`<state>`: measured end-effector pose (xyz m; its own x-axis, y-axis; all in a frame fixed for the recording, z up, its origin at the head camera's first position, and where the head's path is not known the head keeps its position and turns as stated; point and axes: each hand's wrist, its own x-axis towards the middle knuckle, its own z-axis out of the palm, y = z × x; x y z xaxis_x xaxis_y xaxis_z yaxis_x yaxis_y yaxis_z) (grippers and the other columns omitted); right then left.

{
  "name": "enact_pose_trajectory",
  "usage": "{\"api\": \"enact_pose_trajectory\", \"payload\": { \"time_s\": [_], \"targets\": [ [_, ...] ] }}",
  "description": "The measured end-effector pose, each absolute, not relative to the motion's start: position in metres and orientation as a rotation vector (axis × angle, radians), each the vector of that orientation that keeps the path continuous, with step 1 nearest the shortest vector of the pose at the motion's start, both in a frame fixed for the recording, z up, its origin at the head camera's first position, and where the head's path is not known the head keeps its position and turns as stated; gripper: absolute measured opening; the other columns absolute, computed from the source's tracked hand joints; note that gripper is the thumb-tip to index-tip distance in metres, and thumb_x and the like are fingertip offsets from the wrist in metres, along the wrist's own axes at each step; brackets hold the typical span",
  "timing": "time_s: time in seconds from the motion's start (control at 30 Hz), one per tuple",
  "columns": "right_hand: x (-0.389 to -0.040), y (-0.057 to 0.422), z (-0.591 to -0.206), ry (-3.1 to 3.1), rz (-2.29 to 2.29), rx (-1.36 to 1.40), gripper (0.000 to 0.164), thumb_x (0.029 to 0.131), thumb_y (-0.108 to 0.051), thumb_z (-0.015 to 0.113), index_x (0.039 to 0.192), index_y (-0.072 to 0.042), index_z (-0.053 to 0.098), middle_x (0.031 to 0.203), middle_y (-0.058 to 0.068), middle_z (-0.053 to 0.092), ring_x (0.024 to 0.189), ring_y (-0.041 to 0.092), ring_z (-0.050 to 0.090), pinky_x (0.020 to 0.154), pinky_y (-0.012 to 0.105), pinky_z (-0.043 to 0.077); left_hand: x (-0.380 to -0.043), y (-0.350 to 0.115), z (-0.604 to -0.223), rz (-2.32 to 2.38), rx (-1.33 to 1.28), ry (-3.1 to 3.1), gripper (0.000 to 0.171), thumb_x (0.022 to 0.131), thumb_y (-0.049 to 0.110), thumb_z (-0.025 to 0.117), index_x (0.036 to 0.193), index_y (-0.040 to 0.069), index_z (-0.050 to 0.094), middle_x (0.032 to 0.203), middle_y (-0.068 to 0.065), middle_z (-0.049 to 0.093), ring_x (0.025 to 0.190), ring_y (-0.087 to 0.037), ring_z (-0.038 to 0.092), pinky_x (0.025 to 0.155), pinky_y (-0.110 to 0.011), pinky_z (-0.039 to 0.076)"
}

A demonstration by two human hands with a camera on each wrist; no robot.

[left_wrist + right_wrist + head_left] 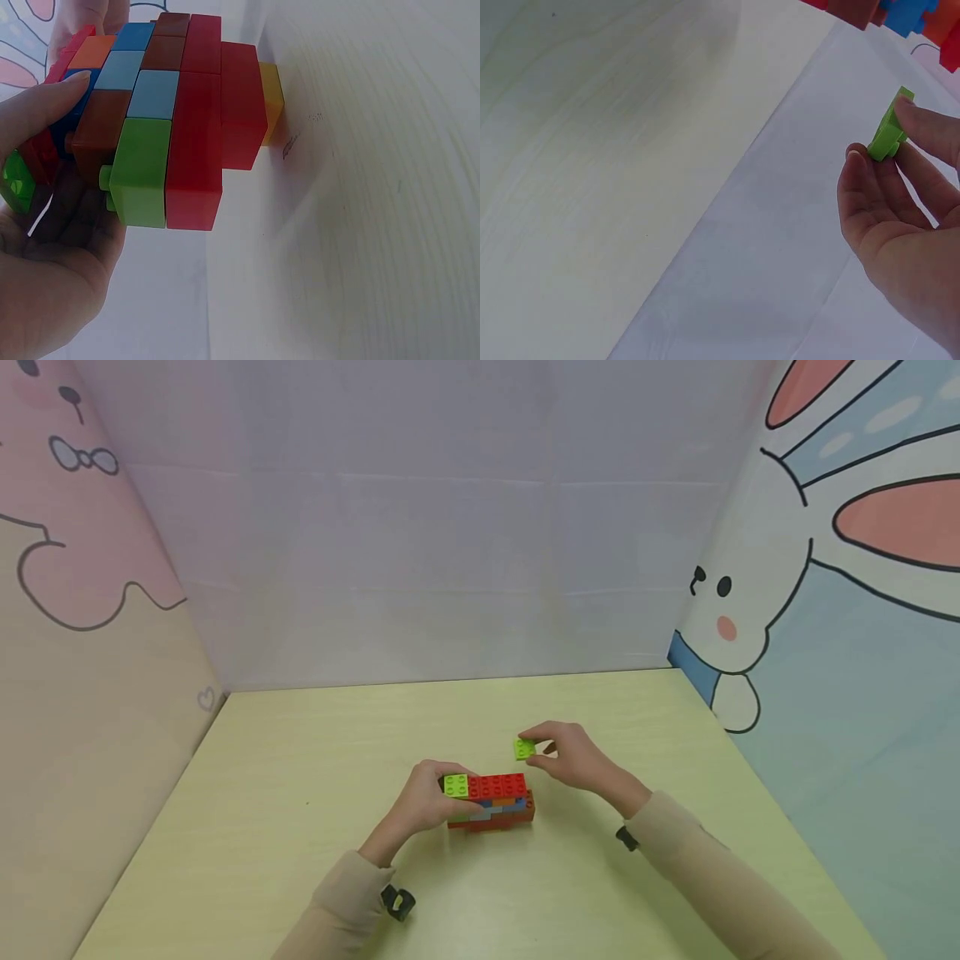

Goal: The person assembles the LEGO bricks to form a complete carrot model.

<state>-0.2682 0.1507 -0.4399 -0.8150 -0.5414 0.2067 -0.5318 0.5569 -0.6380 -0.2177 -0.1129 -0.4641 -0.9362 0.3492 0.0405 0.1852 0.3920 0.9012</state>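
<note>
A block of joined toy building bricks [498, 787] stands on the table, with red bricks and one lime-green brick [455, 786] along its top. My left hand [427, 797] grips its left end, thumb on the near side and fingers behind. Seen from the left wrist, the stack shows red, brown, blue, light-blue and green bricks [141, 172], with a yellow brick [271, 101] at the bottom. Up and to the right of the stack, my right hand [573, 756] pinches a small lime-green brick [523, 748], apart from the stack. In the right wrist view this brick [889, 133] looks thin.
The pale wooden table [300, 860] spreads around the bricks. A whitish sheet wall [450, 568] rises behind its far edge. Printed side walls stand left and right, the right one with a rabbit [742, 610]. Dark wrist devices [397, 903] hang beneath both sleeves.
</note>
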Motion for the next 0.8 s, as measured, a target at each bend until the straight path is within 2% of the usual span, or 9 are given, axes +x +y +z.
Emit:
{"api": "enact_pose_trajectory", "payload": {
  "time_s": [0.47, 0.7, 0.8],
  "targets": [
    [-0.242, 0.157, -0.421, 2.642, -1.242, -0.948, 0.035, 0.085, -0.009, 0.073, 0.119, -0.007, 0.066, 0.112, 0.002, 0.065, 0.094, 0.018, 0.061, 0.078, 0.030, 0.052, -0.218, -0.112, -0.462, 1.574, 0.471, 2.485, 0.036, 0.066, 0.016, 0.088, 0.098, 0.010, 0.074, 0.088, 0.000, 0.069, 0.075, -0.017, 0.062, 0.064, -0.034, 0.051],
    [-0.236, 0.156, -0.418, 2.616, -1.234, -0.953, 0.036, 0.084, -0.010, 0.074, 0.119, -0.005, 0.066, 0.112, 0.003, 0.065, 0.094, 0.026, 0.061, 0.079, 0.038, 0.052, -0.219, -0.112, -0.460, 1.570, 0.464, 2.477, 0.035, 0.066, 0.014, 0.088, 0.099, 0.010, 0.074, 0.087, 0.000, 0.068, 0.074, -0.017, 0.061, 0.063, -0.034, 0.051],
    [-0.235, 0.157, -0.417, 2.603, -1.213, -0.958, 0.037, 0.084, -0.011, 0.074, 0.119, -0.004, 0.066, 0.112, 0.002, 0.064, 0.095, 0.026, 0.060, 0.078, 0.039, 0.052, -0.219, -0.112, -0.458, 1.574, 0.467, 2.471, 0.036, 0.066, 0.014, 0.088, 0.099, 0.009, 0.074, 0.088, 0.000, 0.068, 0.075, -0.017, 0.061, 0.064, -0.034, 0.051]
  ]
}}
